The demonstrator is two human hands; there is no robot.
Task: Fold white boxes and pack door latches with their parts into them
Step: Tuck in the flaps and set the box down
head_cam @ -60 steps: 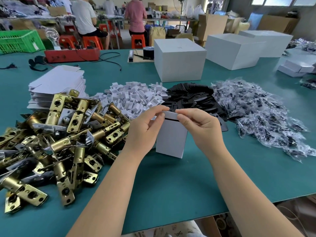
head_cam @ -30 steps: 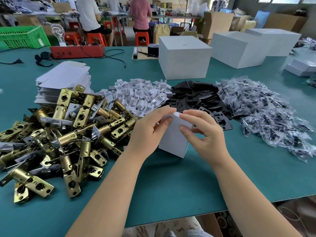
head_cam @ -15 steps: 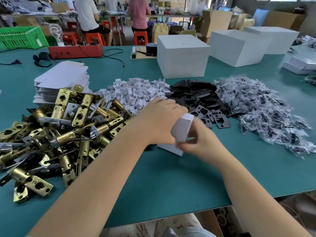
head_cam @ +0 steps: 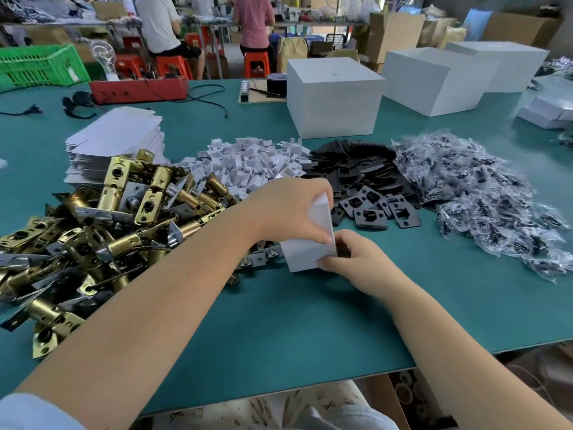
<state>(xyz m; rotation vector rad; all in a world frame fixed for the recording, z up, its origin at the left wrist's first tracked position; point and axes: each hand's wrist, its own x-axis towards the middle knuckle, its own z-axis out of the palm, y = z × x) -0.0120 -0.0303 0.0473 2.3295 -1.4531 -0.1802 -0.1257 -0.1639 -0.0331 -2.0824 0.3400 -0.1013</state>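
A small white box point(head_cam: 305, 254) lies tipped on the green table point(head_cam: 279, 330) in front of me. My left hand point(head_cam: 286, 209) grips its upper end from above, fingers curled over the flap. At the box's lower right corner my right hand point(head_cam: 356, 259) pinches the card. A heap of brass door latches point(head_cam: 93, 231) lies at the left, touching the box. Behind it are a stack of flat white box blanks point(head_cam: 114, 141), a pile of small white card inserts point(head_cam: 248, 166), black strike plates point(head_cam: 369, 193) and bagged screws point(head_cam: 483, 197).
Three large white cartons point(head_cam: 335, 100) stand at the back of the table, with a red tray point(head_cam: 139, 90) and cables at the back left. A green crate point(head_cam: 37, 65) and seated people are beyond. The table's front edge runs just below my forearms.
The box has gone from standing upright to lying tipped over. My left hand moved over its top end; my right hand dropped to its lower right corner.
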